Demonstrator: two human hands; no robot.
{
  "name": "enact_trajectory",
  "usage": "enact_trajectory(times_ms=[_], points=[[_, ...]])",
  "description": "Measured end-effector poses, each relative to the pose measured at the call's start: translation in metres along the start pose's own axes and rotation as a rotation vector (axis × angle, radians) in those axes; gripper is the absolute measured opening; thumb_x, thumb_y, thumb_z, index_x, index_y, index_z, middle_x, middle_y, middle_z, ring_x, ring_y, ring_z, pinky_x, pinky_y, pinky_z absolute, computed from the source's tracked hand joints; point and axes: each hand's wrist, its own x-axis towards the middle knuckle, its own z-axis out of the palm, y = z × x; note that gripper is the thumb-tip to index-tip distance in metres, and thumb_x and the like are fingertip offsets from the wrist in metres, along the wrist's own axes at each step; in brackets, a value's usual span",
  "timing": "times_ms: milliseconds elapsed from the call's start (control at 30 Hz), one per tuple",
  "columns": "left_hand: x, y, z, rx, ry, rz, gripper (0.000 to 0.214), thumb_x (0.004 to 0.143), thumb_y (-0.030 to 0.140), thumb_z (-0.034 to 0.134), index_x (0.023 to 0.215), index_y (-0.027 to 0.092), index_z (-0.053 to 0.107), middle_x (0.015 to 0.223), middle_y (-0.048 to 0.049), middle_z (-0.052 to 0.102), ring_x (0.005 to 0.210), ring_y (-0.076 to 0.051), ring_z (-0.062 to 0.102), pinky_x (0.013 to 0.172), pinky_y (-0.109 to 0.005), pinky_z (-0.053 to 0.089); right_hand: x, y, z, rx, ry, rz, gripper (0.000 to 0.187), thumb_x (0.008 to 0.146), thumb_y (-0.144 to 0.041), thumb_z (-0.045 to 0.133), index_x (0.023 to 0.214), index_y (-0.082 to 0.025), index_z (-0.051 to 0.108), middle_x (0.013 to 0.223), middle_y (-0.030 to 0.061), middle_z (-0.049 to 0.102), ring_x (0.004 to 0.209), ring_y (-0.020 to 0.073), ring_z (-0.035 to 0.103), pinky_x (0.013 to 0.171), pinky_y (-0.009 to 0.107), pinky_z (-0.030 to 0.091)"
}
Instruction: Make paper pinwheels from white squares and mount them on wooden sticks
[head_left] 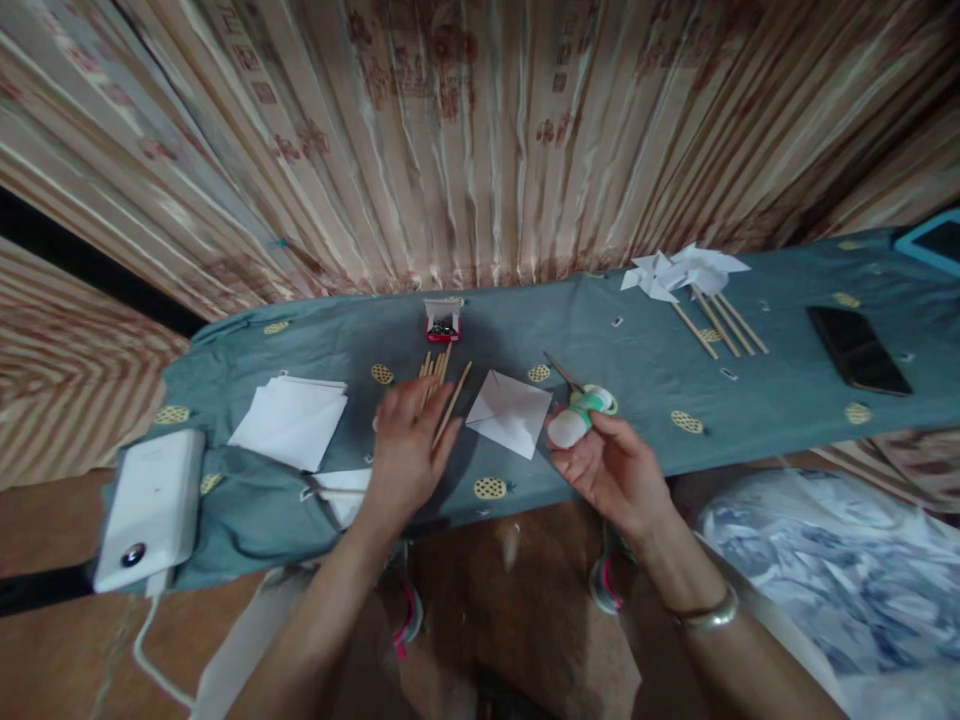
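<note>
My left hand [411,440] is closed over thin wooden sticks [431,372], with one wooden stick [454,402] slanting out between thumb and forefinger. Its fingertips are partly hidden. In my right hand [607,470] is a pair of scissors [583,400] with green and white handles, blades pointing up and away to the left. Between the hands a square of white paper [510,412] with crease lines lies on the cloth. Just beyond the sticks stands a small open red box [443,325] of small dark pieces.
A stack of white paper [292,420] lies at left, near a white device [150,510] with a cable. Several paper pinwheels [686,272] on sticks lie at back right, beside a dark phone [859,348]. A pleated curtain [465,150] hangs behind the green cloth-covered table [637,330].
</note>
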Motion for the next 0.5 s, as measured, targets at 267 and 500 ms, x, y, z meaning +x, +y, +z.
enact_trajectory(times_ms=[267,500], points=[[-0.010,0.049,0.049,-0.090,-0.279,0.154,0.044,0.090,0.030,0.056,0.131,0.015,0.051,0.145,-0.0175,0.046,0.139,-0.031,0.037,0.109,-0.050,0.038,-0.007,-0.005,-0.002,-0.062,-0.110,0.003,0.025,0.071,-0.033,0.066,0.094,-0.026,0.069,0.095,0.0001,0.077,0.086,0.0152,0.070,0.070,0.025,0.056],[-0.009,0.046,0.054,-0.031,-0.330,0.120,0.046,0.090,0.036,0.058,0.131,0.017,0.053,0.145,-0.0170,0.048,0.139,-0.032,0.038,0.111,-0.051,0.034,-0.014,-0.010,0.012,-0.137,-0.117,-0.058,0.027,0.069,-0.036,0.076,0.092,-0.025,0.069,0.092,-0.0016,0.077,0.080,0.0126,0.071,0.073,0.020,0.058]])
